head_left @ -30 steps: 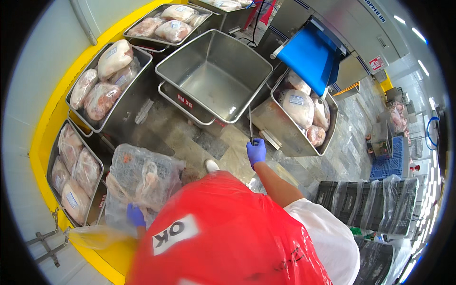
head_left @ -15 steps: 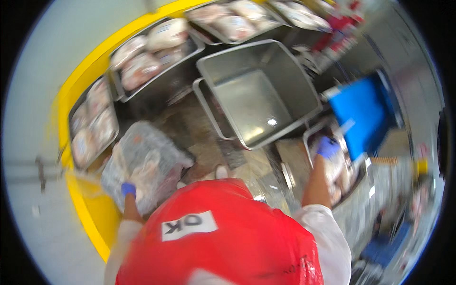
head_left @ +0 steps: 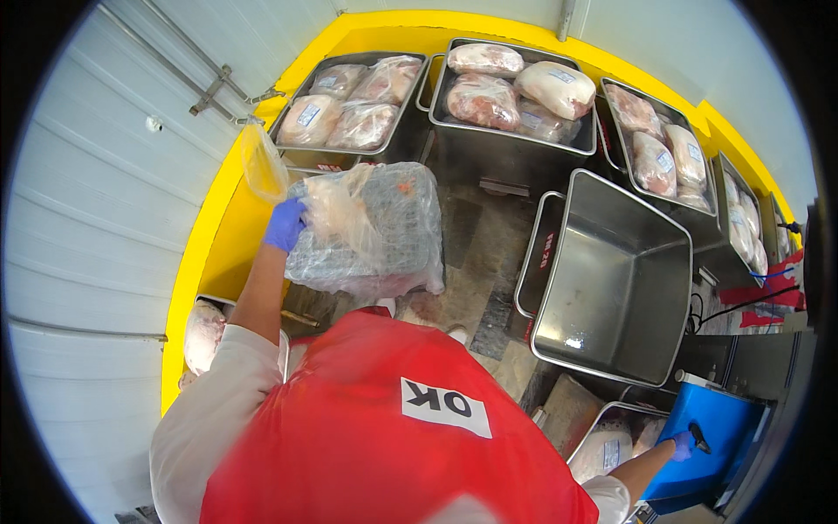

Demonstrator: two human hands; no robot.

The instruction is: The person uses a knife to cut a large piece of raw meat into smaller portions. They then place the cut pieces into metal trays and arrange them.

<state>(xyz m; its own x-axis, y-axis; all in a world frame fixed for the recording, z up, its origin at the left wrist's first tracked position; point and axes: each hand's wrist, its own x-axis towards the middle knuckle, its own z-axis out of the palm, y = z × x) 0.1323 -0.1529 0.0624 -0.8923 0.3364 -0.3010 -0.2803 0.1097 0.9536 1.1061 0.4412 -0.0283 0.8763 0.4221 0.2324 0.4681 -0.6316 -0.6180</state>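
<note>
A grey, block-shaped load wrapped in clear plastic film point(head_left: 406, 223) lies left of centre, in front of me. My left hand point(head_left: 285, 224), in a purple glove, is closed on the loose plastic film at its left edge. A slack flap of the film point(head_left: 264, 166) stands up beyond my fingers. Far to the right, my right hand point(head_left: 682, 446), also gloved in purple, is closed around a small black hand tool point(head_left: 699, 438). I cannot make out the tool's kind. Behind that hand is a blue panel point(head_left: 707, 419); whether they touch, I cannot tell.
An empty steel tub point(head_left: 611, 271) with a side handle stands right of centre. Steel tubs of bagged meat point(head_left: 515, 144) line the yellow wall base point(head_left: 393, 24). Another meat-filled tub point(head_left: 602, 441) is beside my right forearm. Pipes point(head_left: 209, 92) run along the white wall.
The view has swung left, so things sit farther right. My right hand has gone from above the bagged meat to before the blue panel. My left hand keeps its hold at the film's edge.
</note>
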